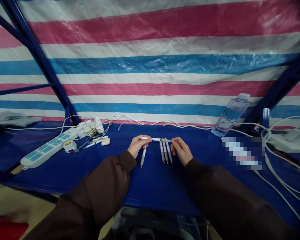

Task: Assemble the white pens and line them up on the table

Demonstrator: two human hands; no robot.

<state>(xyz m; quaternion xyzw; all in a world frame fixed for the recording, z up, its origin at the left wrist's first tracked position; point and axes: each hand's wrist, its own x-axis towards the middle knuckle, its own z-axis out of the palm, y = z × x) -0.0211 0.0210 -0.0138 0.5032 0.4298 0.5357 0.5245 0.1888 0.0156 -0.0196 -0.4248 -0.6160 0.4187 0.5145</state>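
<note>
A big plastic sheet [150,66] is hanging behind the table like a wall, and its wide pink, white and blue stripes are running from side to side. It is crinkling a little and shining in the soft light. Dark blue metal bars [37,56] are leaning across it on the left, and another blue bar [280,83] is rising on the right. A blue table top [152,186] is stretching across the room. A pale floor [32,203] is showing below it, with something red [5,228] lying there.
</note>
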